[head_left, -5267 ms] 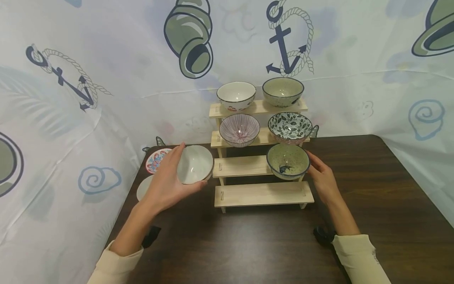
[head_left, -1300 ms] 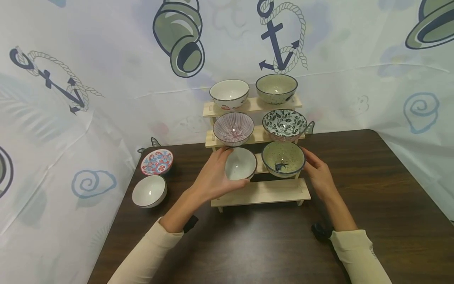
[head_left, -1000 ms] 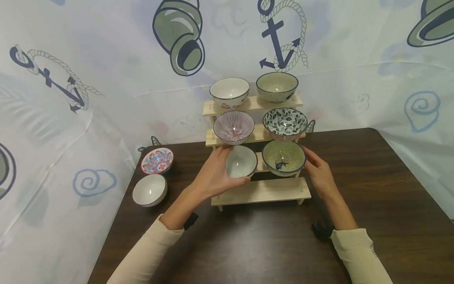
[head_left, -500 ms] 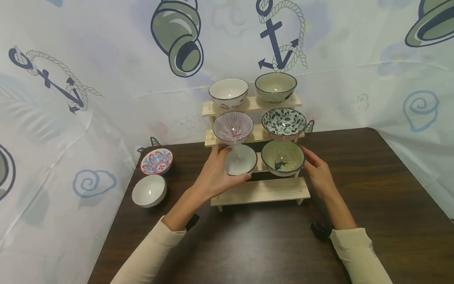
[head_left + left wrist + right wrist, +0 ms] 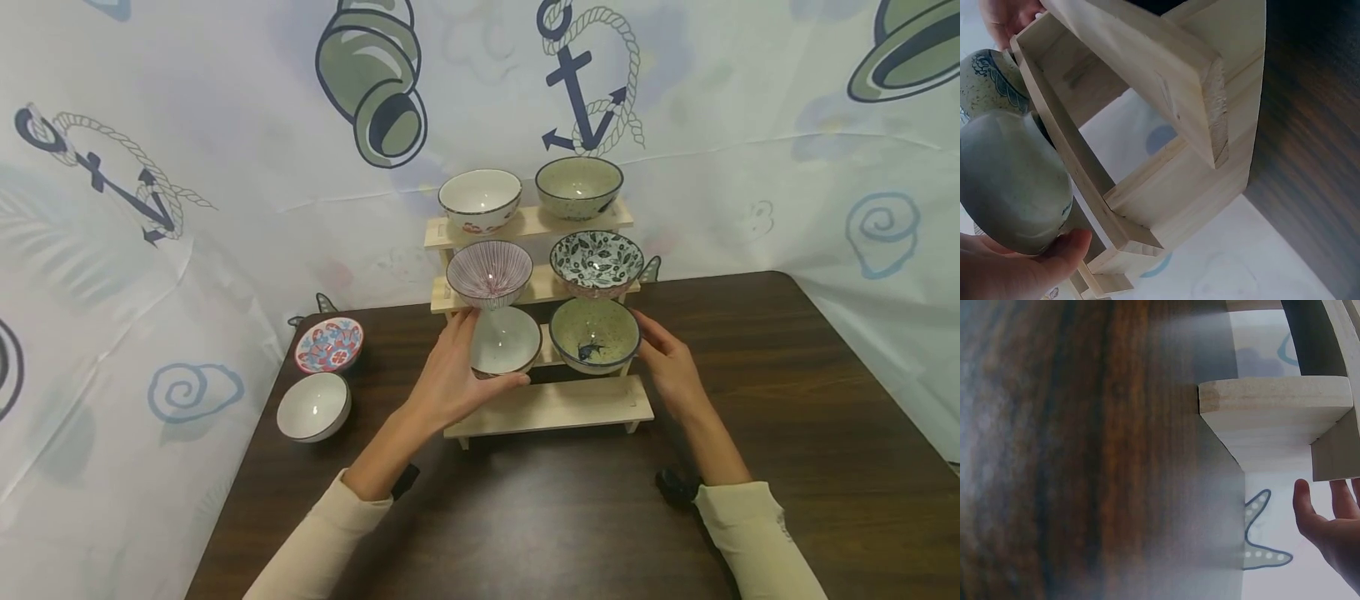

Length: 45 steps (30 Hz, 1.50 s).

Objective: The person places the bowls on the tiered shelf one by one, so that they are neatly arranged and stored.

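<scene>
My left hand (image 5: 444, 375) grips a white bowl (image 5: 507, 342) by its side, thumb in front and fingers behind. The bowl sits on the left of the wooden stand's third tier; in the left wrist view its foot (image 5: 1042, 130) meets the board's edge. Beside it, on the same tier, is a speckled green bowl (image 5: 595, 335) with a dark blue motif inside. My right hand (image 5: 671, 367) is at that tier's right end, close to the green bowl. In the right wrist view its fingers (image 5: 1340, 499) lie loosely bent against the board's end.
The stepped wooden stand (image 5: 551, 406) carries a striped bowl (image 5: 490, 273), a leaf-patterned bowl (image 5: 596, 262), a white bowl (image 5: 480, 200) and another green bowl (image 5: 578, 187) higher up. A red-and-blue bowl (image 5: 328, 343) and a white bowl (image 5: 313, 407) stand on the dark table (image 5: 525, 517) at left.
Since about five seconds ago, my left hand has brought the white bowl rightward from beside the stand onto the third tier. Over the last second it has barely shifted; my right hand has stayed put.
</scene>
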Available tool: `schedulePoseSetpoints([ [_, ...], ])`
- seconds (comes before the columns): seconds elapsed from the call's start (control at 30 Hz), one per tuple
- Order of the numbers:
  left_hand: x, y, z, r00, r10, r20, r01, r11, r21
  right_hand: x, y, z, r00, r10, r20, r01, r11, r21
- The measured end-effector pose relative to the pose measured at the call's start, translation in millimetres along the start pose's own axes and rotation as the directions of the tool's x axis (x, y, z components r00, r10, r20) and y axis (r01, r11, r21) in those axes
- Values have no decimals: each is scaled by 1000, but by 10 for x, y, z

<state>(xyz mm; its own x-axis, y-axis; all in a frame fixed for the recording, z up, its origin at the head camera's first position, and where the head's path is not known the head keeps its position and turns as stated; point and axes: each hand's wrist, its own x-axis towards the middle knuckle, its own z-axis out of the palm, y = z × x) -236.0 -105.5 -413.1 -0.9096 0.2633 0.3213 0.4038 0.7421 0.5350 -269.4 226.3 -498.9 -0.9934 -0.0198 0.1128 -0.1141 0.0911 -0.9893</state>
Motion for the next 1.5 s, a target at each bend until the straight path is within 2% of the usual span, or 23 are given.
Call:
schedulePoseSetpoints([
  [0.2, -76, -39, -44, 999, -41, 29, 41, 999, 2, -1, 6, 14, 1000, 16, -7, -17, 1000, -13],
  [0.47, -184, -96, -250, 988, -146, 48, 145, 989, 27, -2, -19, -1, 1000, 21, 3, -21, 1000, -18],
  [0.63, -244, -122, -346, 988, -154, 28, 154, 988, 11, -4, -28, -6, 1000, 25, 0, -25, 1000, -19],
  [0.87, -338, -224, -459, 981, -194, 16, 193, 981, 32, -7, -36, -13, 997, 76, 12, -76, 997, -17],
  [1.23, -481, -399, -564, 977, -212, 18, 211, 977, 37, -6, -27, -19, 998, 66, 13, -65, 998, -16],
  [1.5, -580, -585, -624, 978, -209, -17, 210, 971, 112, -23, -58, -12, 998, 56, 11, -55, 998, -28],
])
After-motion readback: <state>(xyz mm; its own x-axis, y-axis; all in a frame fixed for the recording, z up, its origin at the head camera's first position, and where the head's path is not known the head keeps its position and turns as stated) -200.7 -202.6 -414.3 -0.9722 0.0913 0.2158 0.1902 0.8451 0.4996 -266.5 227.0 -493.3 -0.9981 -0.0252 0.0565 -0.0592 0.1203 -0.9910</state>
